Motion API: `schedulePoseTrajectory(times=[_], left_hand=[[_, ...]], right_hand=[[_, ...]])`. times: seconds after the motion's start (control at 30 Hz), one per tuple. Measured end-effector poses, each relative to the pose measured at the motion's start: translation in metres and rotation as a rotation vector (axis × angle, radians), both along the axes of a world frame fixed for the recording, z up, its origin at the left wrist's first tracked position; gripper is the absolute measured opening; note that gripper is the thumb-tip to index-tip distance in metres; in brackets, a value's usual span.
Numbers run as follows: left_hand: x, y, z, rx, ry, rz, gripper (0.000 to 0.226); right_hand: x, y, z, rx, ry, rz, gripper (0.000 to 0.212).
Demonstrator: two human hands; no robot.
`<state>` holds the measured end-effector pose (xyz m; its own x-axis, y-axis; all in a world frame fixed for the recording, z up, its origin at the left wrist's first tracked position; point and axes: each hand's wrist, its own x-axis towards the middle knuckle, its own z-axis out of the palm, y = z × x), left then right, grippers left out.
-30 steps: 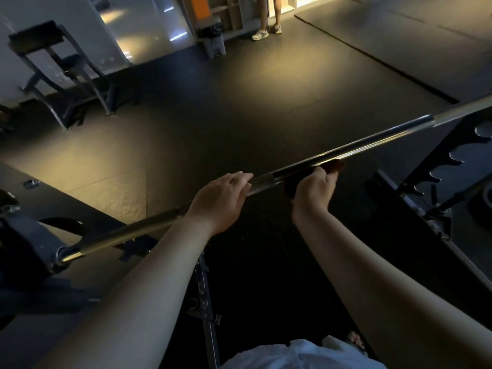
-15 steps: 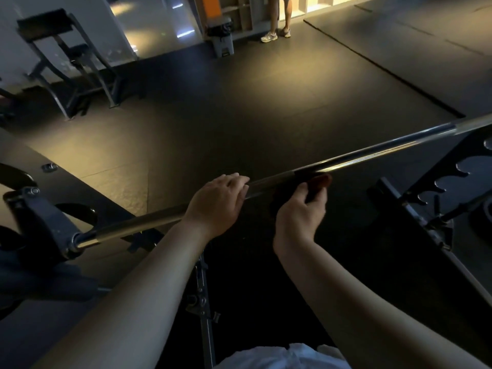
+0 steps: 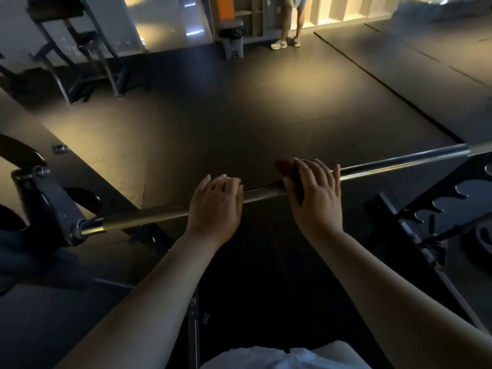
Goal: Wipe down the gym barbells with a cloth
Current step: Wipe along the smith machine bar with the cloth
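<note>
— Dim gym, dark rubber floor (image 3: pixel 239 115) with a patch of warm light on it. What is the right hand (image 3: pixel 315 198) doing?

— It lies flat on the barbell (image 3: pixel 399 163), fingers straight and spread, pressing a dark red cloth (image 3: pixel 285 169) onto the shaft. The cloth shows only at the fingertips and by the thumb; the palm hides the rest.

— And the left hand (image 3: pixel 215 206)?

— Just beside the right one, draped over the same bar with its fingers relaxed and close together. I cannot tell whether the thumb goes under the bar.

— Where does the bar run from there?

— Out past the left hand it slopes down into a dark rack hook (image 3: pixel 53 206). Past the right hand it rises to the frame's edge, above a notched rack upright (image 3: pixel 452 198).

— Anything farther off?

— Well beyond both hands, across the floor, a person's legs (image 3: pixel 291 22) in pale sneakers stand by light shelving, with a grey bin (image 3: pixel 232 41) near them and a dark bench frame (image 3: pixel 80 54) beyond the left hand. Below the forearms, a white shirt (image 3: pixel 279 358) shows.
</note>
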<state>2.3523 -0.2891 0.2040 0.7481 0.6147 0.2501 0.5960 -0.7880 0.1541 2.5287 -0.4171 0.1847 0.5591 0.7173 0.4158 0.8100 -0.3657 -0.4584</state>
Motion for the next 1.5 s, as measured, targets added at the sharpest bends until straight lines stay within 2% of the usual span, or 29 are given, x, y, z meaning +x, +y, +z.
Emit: schedulePoseTrajectory(times=[0.03,0.1,0.23,0.33,0.5,0.63,0.7,0.77,0.9,1.0,1.07,1.13,1.17,1.33,1.4,1.5], left_hand=[[0.001,-0.002,-0.002,0.002,-0.019,0.019,0.034],[0.004,-0.005,-0.006,-0.007,-0.037,0.061,0.030],[0.006,-0.008,-0.014,-0.004,-0.060,0.131,0.030],[0.009,-0.015,-0.016,0.014,-0.129,0.192,0.031],[0.028,-0.036,-0.022,-0.026,-0.278,0.412,0.026],[0.040,-0.054,-0.031,-0.046,-0.329,0.504,0.045],[0.046,-0.062,-0.032,-0.041,-0.353,0.558,0.054],[0.052,-0.069,-0.033,-0.047,-0.380,0.612,0.058],[0.068,-0.087,-0.032,-0.150,-0.455,0.701,0.067],[0.081,-0.105,-0.031,-0.251,-0.540,0.765,0.074],[0.096,-0.124,-0.022,-0.419,-0.761,0.784,0.077],[0.115,-0.139,-0.016,-0.559,-1.109,0.765,0.062],[0.124,-0.144,-0.012,-0.586,-1.214,0.774,0.059],[0.154,-0.133,0.011,-0.899,-1.449,0.867,0.070],[0.161,-0.114,0.018,-0.964,-1.553,0.930,0.079],[0.157,-0.077,0.005,-0.970,-1.842,1.089,0.082]], right_hand=[[-0.006,0.006,0.001,0.011,0.055,-0.021,0.047],[-0.026,0.016,0.000,-0.034,0.027,0.046,0.048],[-0.032,0.021,0.001,-0.136,-0.178,0.329,0.068],[0.004,0.015,0.005,-0.159,-0.368,0.445,0.059],[0.010,0.007,0.006,-0.140,-0.222,0.322,0.053],[0.006,0.006,0.000,-0.230,-0.278,0.577,0.077],[0.032,0.010,0.008,-0.239,-0.391,0.719,0.074],[0.057,0.011,0.016,-0.234,-0.441,0.754,0.066],[0.067,0.000,0.017,-0.261,-0.345,0.736,0.063],[0.056,0.008,0.021,-0.342,-0.304,0.821,0.078],[0.048,0.014,0.027,-0.400,-0.283,0.937,0.088],[0.047,0.019,0.028,-0.407,-0.291,1.066,0.090],[0.050,0.020,0.027,-0.406,-0.293,1.111,0.089],[0.060,0.038,0.041,-0.470,-0.183,1.141,0.096],[0.070,0.049,0.048,-0.440,0.014,1.210,0.087],[0.090,0.059,0.058,-0.541,0.532,1.178,0.080]])
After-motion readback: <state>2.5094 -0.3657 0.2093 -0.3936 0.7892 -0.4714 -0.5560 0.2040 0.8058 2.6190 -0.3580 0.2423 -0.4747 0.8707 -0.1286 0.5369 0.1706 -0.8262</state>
